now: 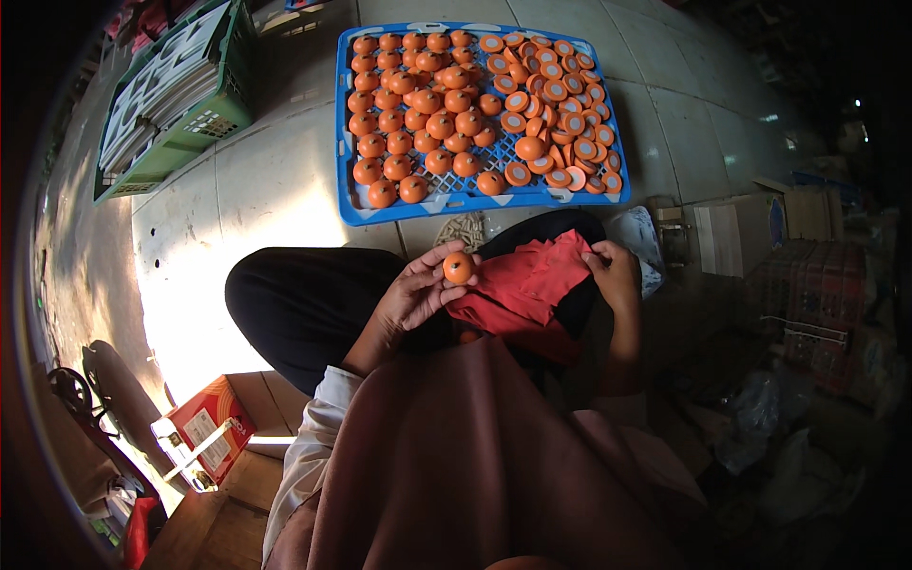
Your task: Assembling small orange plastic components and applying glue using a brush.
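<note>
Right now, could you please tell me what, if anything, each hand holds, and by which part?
The left hand holds an orange ball by its sides; the right hand, red cloth by its right edge.

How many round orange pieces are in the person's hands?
1: the orange piece in the left hand. The right hand pinches red cloth, whose folds could hide others.

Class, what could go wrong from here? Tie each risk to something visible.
The round orange piece held in the left hand looks smooth and might slip loose.
The red cloth, pinched by the right hand, drapes over a dark-clothed leg and could slide off if released.
In the blue tray, the flat-faced pieces on the right overlap, so a knock might shift them.
</note>
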The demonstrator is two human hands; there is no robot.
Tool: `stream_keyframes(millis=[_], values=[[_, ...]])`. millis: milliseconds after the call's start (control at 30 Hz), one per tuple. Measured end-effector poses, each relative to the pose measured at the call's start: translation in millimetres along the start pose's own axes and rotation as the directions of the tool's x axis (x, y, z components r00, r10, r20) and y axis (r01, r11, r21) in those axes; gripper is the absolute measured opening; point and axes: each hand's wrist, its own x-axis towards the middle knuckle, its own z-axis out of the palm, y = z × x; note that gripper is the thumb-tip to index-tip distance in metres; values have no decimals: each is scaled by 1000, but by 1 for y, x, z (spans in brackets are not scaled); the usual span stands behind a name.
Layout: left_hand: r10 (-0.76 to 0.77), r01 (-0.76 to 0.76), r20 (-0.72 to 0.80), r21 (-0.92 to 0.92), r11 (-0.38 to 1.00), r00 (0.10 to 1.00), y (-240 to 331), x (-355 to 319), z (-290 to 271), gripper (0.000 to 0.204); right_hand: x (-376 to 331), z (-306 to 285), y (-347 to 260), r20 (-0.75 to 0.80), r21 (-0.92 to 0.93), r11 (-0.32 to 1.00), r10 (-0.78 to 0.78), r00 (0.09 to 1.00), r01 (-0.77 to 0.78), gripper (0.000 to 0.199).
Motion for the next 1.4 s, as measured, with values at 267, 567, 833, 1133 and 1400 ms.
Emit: stream_keyframes(millis=[267, 567, 833, 1133, 1400], values=[[34, -30, -54, 68, 997, 998, -26, 24, 13, 47, -24, 7, -28, 56, 804, 587, -241, 969, 100, 10], [235, -192, -142, 265, 945, 962, -49, 37, 14, 42, -44, 30, -80, -254, 526, 651, -493, 832, 547, 23], [318, -243, -128, 406, 881, 939, -48, 35, 14, 43, -40, 35, -84, -306, 354, 688, -554, 774, 633, 21], [170, -111, -99, 436, 893, 980, -37, 27, 16, 44, -35, 31, -81, -274, 395, 670, -568, 776, 629, 20], [-9, 40, -75, 420, 907, 997, -21, 17, 18, 40, -33, 26, -83, -237, 390, 634, -632, 738, 668, 18]])
